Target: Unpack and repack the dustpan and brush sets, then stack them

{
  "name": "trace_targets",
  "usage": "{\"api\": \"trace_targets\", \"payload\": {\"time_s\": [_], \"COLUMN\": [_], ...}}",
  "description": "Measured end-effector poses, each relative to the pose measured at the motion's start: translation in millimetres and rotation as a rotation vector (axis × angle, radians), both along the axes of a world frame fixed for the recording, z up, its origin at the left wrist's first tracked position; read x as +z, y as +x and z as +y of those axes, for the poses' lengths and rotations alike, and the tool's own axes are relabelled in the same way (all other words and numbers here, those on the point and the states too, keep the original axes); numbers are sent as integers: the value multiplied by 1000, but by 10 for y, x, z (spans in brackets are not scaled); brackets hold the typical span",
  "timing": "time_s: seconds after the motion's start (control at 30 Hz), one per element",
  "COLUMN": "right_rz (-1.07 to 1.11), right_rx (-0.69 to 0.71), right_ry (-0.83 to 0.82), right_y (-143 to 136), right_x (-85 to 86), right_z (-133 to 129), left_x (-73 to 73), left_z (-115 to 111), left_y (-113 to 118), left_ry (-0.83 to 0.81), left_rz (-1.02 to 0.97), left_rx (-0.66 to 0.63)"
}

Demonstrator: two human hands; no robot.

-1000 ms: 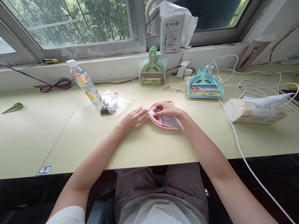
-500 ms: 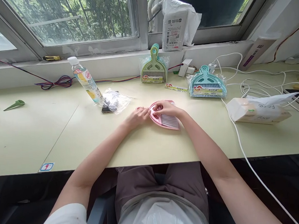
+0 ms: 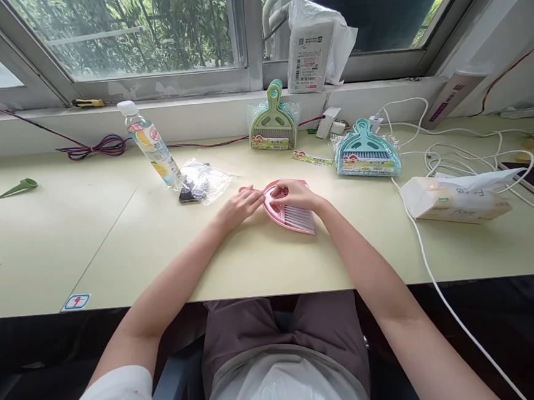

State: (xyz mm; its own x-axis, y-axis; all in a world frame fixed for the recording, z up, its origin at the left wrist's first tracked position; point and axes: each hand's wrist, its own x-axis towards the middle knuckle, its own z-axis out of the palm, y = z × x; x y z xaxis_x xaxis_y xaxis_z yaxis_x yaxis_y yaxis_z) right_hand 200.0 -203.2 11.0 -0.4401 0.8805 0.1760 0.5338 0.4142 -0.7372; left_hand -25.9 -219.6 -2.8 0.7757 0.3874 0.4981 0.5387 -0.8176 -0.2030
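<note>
A pink dustpan and brush set (image 3: 298, 218) lies on the table in front of me, bristles toward the right. My left hand (image 3: 243, 207) rests over its handle end at the left, fingers closed around the handle, most of which is hidden. My right hand (image 3: 293, 195) reaches over the set from the right, its thumb and fingers pinched at the pink brush part near the handle's base. The two hands are close together, with fingertips almost meeting.
A tilted bottle (image 3: 151, 144) and a plastic wrapper (image 3: 207, 180) over a dark object lie to the left. Behind are a wrapped green set (image 3: 273, 122), a label strip (image 3: 311, 157) and a wrapped teal set (image 3: 367, 152). A tissue pack (image 3: 456, 198) and white cables are right.
The left hand's fingers have straightened a little at the handle. The whole view has shifted slightly; the pink set stays between both hands.
</note>
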Motion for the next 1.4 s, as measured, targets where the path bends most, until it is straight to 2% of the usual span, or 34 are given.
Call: {"api": "trace_targets", "payload": {"time_s": [0.1, 0.17, 0.23, 0.33, 0.4, 0.5, 0.63, 0.7, 0.73, 0.8, 0.83, 0.9, 1.0, 1.13, 1.27, 1.4], "right_rz": [55, 93, 132, 169, 167, 191, 89, -51, -83, -51, -34, -30, -92, -185, -246, -292], "right_rx": [-85, -191, -322, -415, -372, -346, -608, -657, -618, -436, -358, -238, -198, -261, -257, -391], "right_ry": [103, 156, 205, 247, 227, 191, 199, 101, 15, -167, -207, -221, -167, -138, -122, -91], "right_y": [-98, -174, -244, -310, -309, -183, 251, 509, 623, 791, 840, 875, 822, 729, 700, 701], "right_x": [77, 112, 121, 96, 77, 77, 76, 32, -2, -76, -108, -150, -145, -82, -60, -62], "right_z": [-61, -93, -114, -114, -89, -7, 141, 212, 244, 299, 320, 342, 322, 249, 220, 229], "left_x": [59, 92, 105, 75, 36, -7, 11, 45, 64, 97, 109, 121, 111, 75, 51, 54], "left_z": [-17, -24, -34, -80, -121, -118, 47, 137, 172, 216, 228, 236, 232, 225, 222, 223], "left_y": [23, 68, 137, 257, 308, 283, 94, -11, -56, -126, -150, -179, -185, -164, -145, -140], "left_ry": [-34, -182, -499, -1021, -1168, -1195, -1147, -1085, -1057, -1023, -1016, -1012, -1036, -1063, -1042, -1071], "left_rz": [-428, -732, -896, -878, -859, -969, -1198, -1297, -1336, -1394, -1414, -1444, -1462, -1419, -1361, -1387], "left_rx": [167, 238, 168, -21, -81, -47, 50, 55, 51, 43, 41, 45, 64, 74, 83, 101]}}
